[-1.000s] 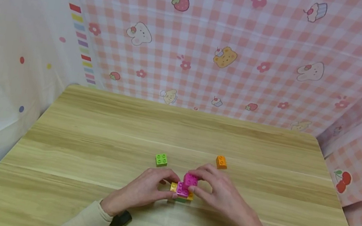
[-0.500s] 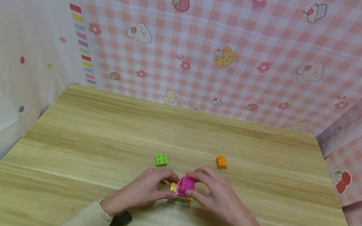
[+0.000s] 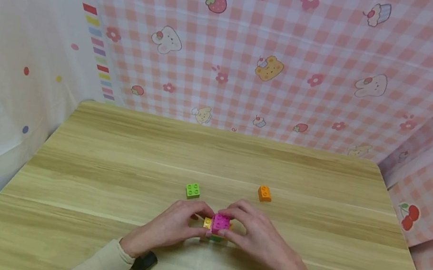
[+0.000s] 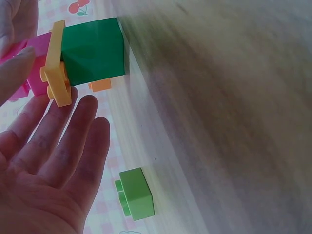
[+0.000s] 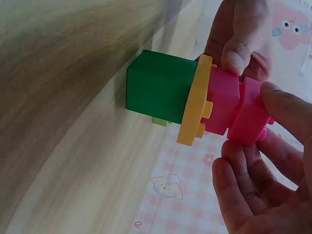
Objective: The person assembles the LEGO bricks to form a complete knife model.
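Observation:
A small stack of toy building bricks stands on the table between both hands. Its base is a dark green block point(image 5: 158, 85), topped by a yellow plate point(image 5: 194, 109) that juts out at the sides. On the plate sits a lower pink brick point(image 5: 222, 100), pinched by the left hand point(image 3: 179, 220) between thumb and fingers. With thumb and fingertips the right hand point(image 3: 263, 237) grips an upper pink brick point(image 5: 247, 112) over the lower one. In the right wrist view a narrow gap shows between the pink bricks, the upper slightly tilted. From the head view, fingers partly cover the stack.
A light green brick point(image 3: 192, 190) lies beyond the left hand, and an orange brick point(image 3: 264, 193) beyond the right. The wooden table point(image 3: 133, 139) reaches back to a pink checked cloth point(image 3: 234, 36).
The right hand has moved left and slightly down with the upper pink brick, which now sits squarely over the lower one in the head view. The left hand has stayed in place.

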Tool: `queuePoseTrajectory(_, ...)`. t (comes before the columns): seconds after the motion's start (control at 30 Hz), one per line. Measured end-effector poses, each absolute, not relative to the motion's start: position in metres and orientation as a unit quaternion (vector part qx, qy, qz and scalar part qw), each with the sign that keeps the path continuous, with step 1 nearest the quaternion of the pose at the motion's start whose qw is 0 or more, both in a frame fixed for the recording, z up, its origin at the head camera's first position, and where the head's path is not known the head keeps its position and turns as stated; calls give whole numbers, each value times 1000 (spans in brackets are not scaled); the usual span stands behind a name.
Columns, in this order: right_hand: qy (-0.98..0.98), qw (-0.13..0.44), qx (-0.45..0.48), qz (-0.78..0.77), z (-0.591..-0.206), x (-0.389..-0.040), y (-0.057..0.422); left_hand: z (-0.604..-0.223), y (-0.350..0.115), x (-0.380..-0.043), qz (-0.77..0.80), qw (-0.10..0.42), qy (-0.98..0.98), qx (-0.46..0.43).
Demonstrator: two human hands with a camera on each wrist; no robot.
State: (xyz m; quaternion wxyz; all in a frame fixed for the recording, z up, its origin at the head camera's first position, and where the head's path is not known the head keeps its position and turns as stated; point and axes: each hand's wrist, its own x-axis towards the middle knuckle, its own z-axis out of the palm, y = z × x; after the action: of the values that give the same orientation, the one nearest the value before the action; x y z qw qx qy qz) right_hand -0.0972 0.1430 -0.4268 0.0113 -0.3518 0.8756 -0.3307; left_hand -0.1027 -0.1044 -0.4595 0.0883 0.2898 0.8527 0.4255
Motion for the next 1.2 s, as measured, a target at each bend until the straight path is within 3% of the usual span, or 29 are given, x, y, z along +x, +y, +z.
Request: queuePoseTrajectory(1.2, 876, 1, -375, -303, -431, -100, 141, -460, -103, -104, 430, 83, 848, 299)
